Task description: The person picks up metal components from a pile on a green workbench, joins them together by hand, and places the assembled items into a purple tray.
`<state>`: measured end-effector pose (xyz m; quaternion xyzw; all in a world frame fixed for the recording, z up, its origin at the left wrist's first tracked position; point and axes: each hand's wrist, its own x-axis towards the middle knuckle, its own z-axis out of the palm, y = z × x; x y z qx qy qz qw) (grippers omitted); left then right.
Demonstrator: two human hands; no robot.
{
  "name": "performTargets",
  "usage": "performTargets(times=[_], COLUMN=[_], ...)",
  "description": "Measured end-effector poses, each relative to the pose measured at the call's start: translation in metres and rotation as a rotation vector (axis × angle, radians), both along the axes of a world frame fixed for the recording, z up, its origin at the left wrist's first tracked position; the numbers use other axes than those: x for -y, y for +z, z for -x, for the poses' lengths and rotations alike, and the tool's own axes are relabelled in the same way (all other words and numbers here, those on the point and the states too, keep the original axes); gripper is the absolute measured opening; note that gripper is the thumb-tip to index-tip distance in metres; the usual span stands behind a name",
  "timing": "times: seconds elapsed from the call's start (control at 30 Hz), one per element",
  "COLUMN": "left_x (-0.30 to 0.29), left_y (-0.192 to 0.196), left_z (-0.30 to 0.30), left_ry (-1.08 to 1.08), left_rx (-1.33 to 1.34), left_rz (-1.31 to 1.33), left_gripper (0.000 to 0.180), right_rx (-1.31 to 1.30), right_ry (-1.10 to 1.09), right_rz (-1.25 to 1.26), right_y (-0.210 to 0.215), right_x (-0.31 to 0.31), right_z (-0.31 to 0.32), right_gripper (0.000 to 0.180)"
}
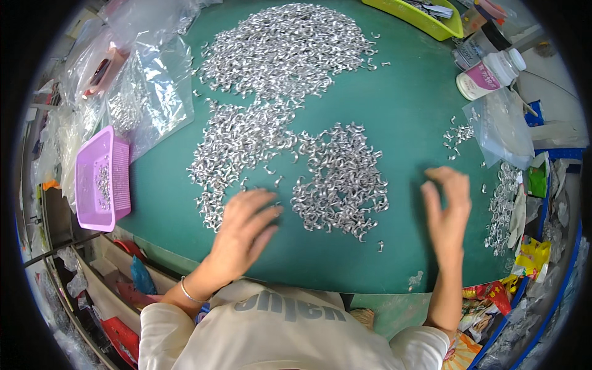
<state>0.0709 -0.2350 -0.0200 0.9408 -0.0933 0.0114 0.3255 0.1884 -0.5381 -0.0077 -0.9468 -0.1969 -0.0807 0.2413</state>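
Observation:
Many small silvery curved metal pieces lie in heaps on a green tabletop (407, 111). The largest heap (283, 49) is at the far side, and a looser heap (237, 142) runs from it toward me on the left. A third heap (339, 182) sits in the middle, nearer me. My left hand (240, 231), fingers spread, is at the near end of the left heap; whether it touches pieces there I cannot tell. Right of the middle heap, over bare green surface, my right hand (449, 206) has bent fingers with the thumb apart and nothing visible between them.
A purple basket (120, 179) holding some pieces stands at the left edge, below clear plastic bags (163, 80). Far right are a yellow-green tray (425, 21) and a white bottle (490, 74). More pieces (501, 206) lie along the right edge, beside a plastic bag (502, 132).

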Motion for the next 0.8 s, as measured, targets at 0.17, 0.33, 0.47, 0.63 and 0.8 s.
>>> performTargets(times=[0.17,0.33,0.47,0.63,0.8], left_x=[-0.006,-0.022,-0.020,-0.018,-0.018], left_y=[-0.010,-0.017,-0.008,-0.018,-0.029], left_z=[0.014,0.017,0.000,-0.044,-0.049], left_ry=[-0.087,0.106,0.075,-0.043,-0.051], left_rx=[-0.041,0.023,0.140,0.137,0.192], left_rz=[-0.154,-0.127,0.017,-0.073,-0.015], left_gripper=[0.031,0.026,0.028,0.022,0.012], right_rx=[-0.310,-0.300,-0.271,-0.226,-0.219], right_ry=[0.267,0.326,0.504,0.282,0.169], right_rz=[0.096,0.139,0.096,-0.222,-0.386], right_y=[-0.007,-0.020,-0.018,-0.011,-0.008], right_x=[-0.071,-0.116,-0.114,-0.103,-0.100], right_z=[0.074,0.104,0.107,0.094,0.084], right_gripper=[0.066,0.066,0.045,0.021,0.017])
